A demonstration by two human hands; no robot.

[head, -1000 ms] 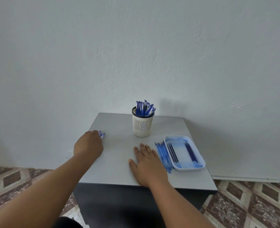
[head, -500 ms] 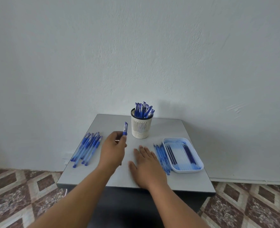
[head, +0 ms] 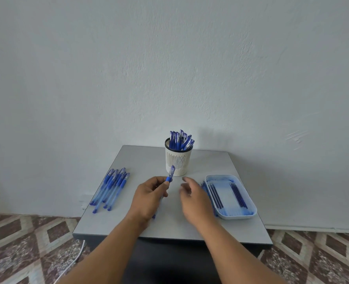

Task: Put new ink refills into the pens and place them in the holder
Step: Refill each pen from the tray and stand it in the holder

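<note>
My left hand (head: 149,198) is closed around a blue capped pen (head: 170,174), its cap pointing up toward the holder. My right hand (head: 195,198) hovers just right of it, lifted off the table, fingers loosely spread and blurred, holding nothing. The white slotted holder (head: 177,161) stands at the back centre with several blue pens (head: 180,140) in it. A pile of several blue pens (head: 113,187) lies on the left of the table. A white tray (head: 252,210) on the right holds dark blue refills (head: 216,194); more refills lie beside its left rim, partly hidden by my right hand.
The small grey table (head: 169,230) stands against a white wall (head: 169,68). Its front edge is close to my forearms. Patterned floor tiles (head: 26,242) surround it, and a white cable (head: 75,261) runs along the floor at the lower left.
My left hand picked a pen from the left pile and carried it to the centre. My right hand lifted off the table and moved toward the pen.
</note>
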